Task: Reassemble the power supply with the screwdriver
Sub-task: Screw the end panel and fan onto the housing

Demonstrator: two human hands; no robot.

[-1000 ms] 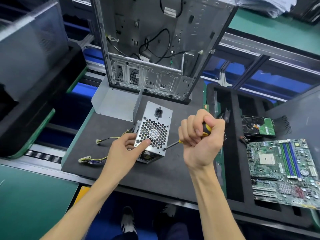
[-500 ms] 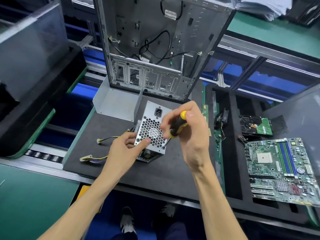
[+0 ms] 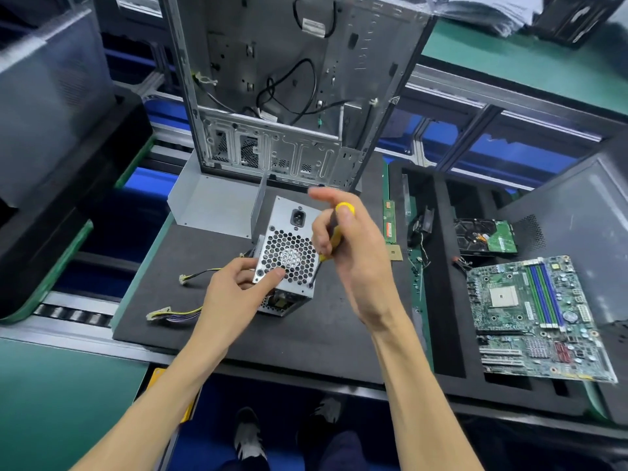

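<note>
Head view, nearest first: two bare forearms rise from the bottom edge toward the middle of the frame, over a dark foam mat (image 3: 316,334). The left hand (image 3: 234,294) grips the lower left corner of the small silver metal power supply box with a honeycomb fan grille (image 3: 289,256); its thumb presses on the grille face and its fingers curl behind the side. That box stands tilted just left of centre, with yellow and black wire bundles (image 3: 176,312) trailing from it toward the lower left.

The right hand (image 3: 353,253) pinches the yellow-and-black-handled screwdriver (image 3: 331,237), thumb on the yellow cap, forefinger lifted free and pointing away. The shaft runs down to the grille face's lower right corner, and the tip appears seated on a screw there, though the screw head is too small to make out.

Judging by this, the step in hand is driving a cover screw. The next move calls for downward pressure along the shaft while twirling the handle, with the left hand bracing the box against tipping.

Farther off, at the right, lies a green motherboard (image 3: 537,321), and behind the box, in the upper middle, stands a grey open computer case (image 3: 292,90).
</note>
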